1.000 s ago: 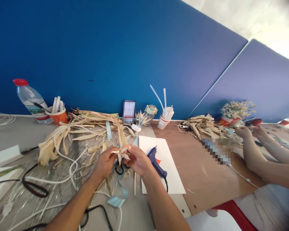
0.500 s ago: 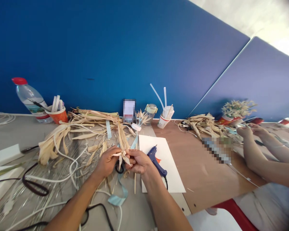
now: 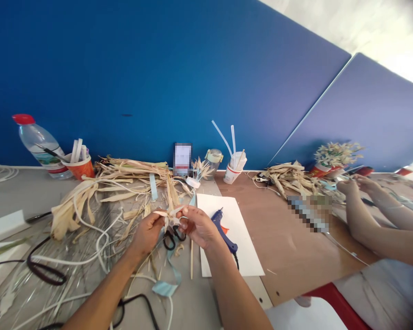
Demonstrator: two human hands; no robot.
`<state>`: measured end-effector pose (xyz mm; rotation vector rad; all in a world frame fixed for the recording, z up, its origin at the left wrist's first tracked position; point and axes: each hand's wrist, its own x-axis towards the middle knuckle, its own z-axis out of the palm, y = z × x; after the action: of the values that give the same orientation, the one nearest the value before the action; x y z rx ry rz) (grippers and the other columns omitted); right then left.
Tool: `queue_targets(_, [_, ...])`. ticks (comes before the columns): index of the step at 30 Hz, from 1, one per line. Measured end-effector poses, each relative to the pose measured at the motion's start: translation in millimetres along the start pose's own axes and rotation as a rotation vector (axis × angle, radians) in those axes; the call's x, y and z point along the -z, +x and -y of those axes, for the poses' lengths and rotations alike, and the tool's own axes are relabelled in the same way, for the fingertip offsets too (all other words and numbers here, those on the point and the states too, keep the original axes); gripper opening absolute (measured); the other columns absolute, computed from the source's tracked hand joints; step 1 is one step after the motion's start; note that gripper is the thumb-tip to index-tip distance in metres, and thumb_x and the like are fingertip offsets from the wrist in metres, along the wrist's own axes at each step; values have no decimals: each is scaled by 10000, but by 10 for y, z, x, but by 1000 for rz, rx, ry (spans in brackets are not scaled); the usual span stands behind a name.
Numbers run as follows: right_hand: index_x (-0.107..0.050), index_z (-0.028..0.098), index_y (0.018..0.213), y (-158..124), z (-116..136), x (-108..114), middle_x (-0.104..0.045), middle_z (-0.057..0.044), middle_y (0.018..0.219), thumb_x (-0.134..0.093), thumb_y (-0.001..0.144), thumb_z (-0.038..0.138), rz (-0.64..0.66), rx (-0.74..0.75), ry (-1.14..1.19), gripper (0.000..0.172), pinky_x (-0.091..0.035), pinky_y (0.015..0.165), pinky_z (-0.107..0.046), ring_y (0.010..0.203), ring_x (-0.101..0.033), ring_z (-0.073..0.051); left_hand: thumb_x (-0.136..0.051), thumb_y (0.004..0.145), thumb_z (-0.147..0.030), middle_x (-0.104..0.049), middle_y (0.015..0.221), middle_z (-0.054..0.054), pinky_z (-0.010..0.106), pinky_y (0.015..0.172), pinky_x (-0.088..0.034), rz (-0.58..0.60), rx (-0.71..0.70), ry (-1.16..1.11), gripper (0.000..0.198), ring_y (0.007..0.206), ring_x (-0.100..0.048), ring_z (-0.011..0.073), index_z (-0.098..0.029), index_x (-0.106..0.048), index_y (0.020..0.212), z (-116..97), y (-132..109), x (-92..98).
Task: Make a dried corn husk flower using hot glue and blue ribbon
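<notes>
Between my two hands is a small flower of pale dried corn husk [image 3: 172,217], its pointed petals spread out. My left hand [image 3: 147,234] pinches its left side, fingers closed. On the right side my right hand [image 3: 198,225] grips a petal between thumb and fingers. Black-handled scissors [image 3: 170,240] lie just below the flower, their blades hidden. Past my fingers lies a long strip of husk [image 3: 172,190]. A blue hot glue gun [image 3: 225,231] rests on a white sheet [image 3: 248,256] beside my right hand.
Husk piles [image 3: 134,166], white cables [image 3: 99,243] and a light blue ribbon [image 3: 165,288] cover the left side. At the back stand a bottle [image 3: 41,144], an orange cup [image 3: 80,169], a phone [image 3: 182,158] and a glue-stick cup [image 3: 232,175]. A co-worker's arms [image 3: 371,215] are at right.
Both hands have spread slightly apart, and the husk flower's petals are fanned wider. More of the scissors' handles shows. The view has shifted a little.
</notes>
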<state>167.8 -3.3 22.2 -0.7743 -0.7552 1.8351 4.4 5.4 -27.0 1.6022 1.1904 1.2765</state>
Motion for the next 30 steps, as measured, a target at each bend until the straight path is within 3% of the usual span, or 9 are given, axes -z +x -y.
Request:
queue_targets(6, [-690,160,784,38,-79,1,-537,39,571,-755,619,328,-5,51,-109,244,-328,483,-203,464,-381,-59,-507,781,-304,-619,693,10,298,706,-467,13,17,15,181,699,-559,177,-183,-638,753,-1,-2,8])
queue_targets(14, [-676,167,783,30,-48,-7,-590,13,675,-755,605,330,-50,118,-63,254,-371,504,-217,490,-408,-66,-537,775,-334,-650,695,16,288,664,-466,11,64,-53,188,681,-569,175,-180,-643,757,41,-5,9])
queue_targets(19, [-679,163,724,49,-82,1,-557,25,582,-749,619,345,-37,77,-123,222,-331,480,-198,470,-401,-61,-556,768,-370,-661,724,28,319,723,-478,42,65,-84,218,730,-591,196,-181,-662,793,39,8,4])
queue_targets(24, [-691,156,713,62,-105,3,-590,18,625,-748,624,323,-43,53,-141,197,-329,475,-186,470,-405,-46,-555,771,-379,-666,758,33,309,736,-479,101,42,-84,221,758,-593,198,-184,-659,773,-21,8,6])
queue_targets(30, [-691,135,722,91,-127,55,-609,5,616,-748,616,291,-50,15,-76,197,-351,453,-186,458,-442,-54,-533,791,-359,-648,697,15,293,681,-474,171,82,-78,219,690,-576,176,-182,-642,723,-48,-3,6])
